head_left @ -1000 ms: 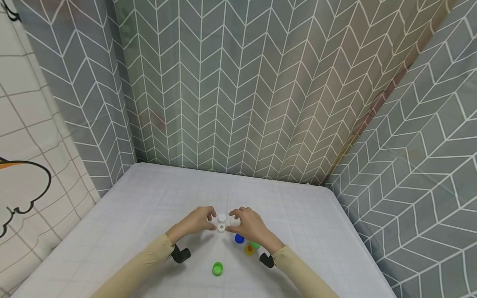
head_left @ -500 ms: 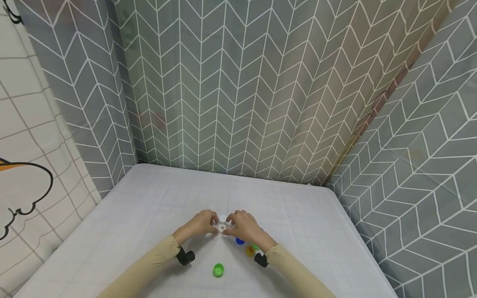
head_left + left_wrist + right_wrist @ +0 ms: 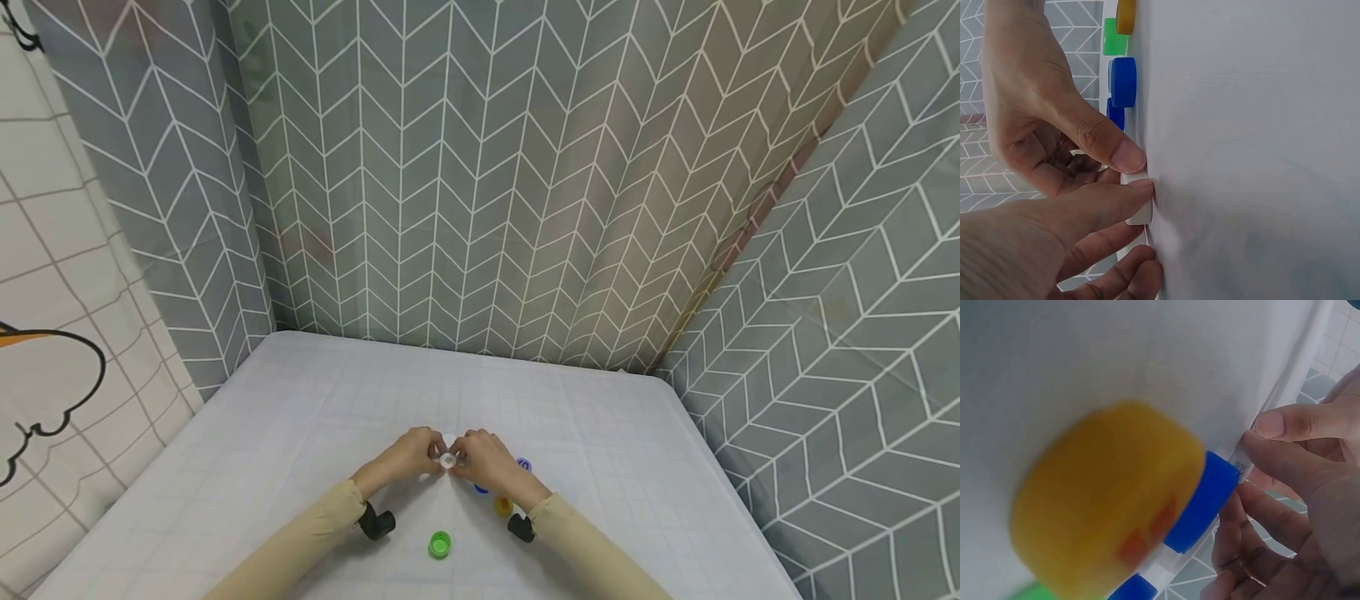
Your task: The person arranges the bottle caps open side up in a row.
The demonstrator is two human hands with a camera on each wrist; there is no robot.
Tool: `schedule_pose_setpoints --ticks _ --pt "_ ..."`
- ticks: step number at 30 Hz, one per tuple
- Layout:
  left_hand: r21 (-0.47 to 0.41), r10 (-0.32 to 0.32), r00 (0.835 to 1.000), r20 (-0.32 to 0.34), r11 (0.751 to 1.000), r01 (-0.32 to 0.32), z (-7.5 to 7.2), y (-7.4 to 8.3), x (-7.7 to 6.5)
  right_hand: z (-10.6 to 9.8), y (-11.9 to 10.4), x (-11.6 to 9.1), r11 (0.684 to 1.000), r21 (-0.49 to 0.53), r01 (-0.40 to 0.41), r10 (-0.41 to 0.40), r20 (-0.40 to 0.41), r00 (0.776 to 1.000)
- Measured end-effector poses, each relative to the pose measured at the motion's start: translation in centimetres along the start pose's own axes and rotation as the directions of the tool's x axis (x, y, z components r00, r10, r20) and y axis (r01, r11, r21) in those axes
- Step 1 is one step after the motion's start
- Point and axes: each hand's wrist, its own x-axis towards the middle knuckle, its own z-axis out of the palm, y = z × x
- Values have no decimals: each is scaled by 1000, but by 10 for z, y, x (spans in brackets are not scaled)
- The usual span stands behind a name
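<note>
A small round white bottle cap sits on the white-covered table between both hands. My left hand pinches it from the left, thumb at its near side and fingers curled behind. From the right, my right hand pinches the same cap, its fingertips close to the left hand's. In the left wrist view both thumbs lie along the edge of the white cap. Dark print shows on the side of the white cap in the right wrist view. Fingers mostly hide further white caps behind it.
A green cap lies hollow side up, nearer the body. Beside the right forearm are a yellow cap, a blue cap partly under the hand, and a purple-blue cap. A grey patterned curtain hangs behind the table.
Both hands have come inward from either side of the white cap, and their fingers now meet around it. The purple-blue cap has come into sight beside the right hand.
</note>
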Motion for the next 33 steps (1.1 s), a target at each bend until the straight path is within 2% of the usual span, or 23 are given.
schedule_pose_setpoints --ticks 12,20,33 --pt "4 37 999 5 999 -37 0 4 -1 1 4 -1 1000 4 -2 2 -13 1000" --pt "-21 54 998 14 998 -54 -3 10 0 -7 5 -4 999 20 -25 25 -14 1000" --pt "-82 175 985 4 981 -174 -13 27 -9 -31 1 -19 996 92 -23 27 -48 998"
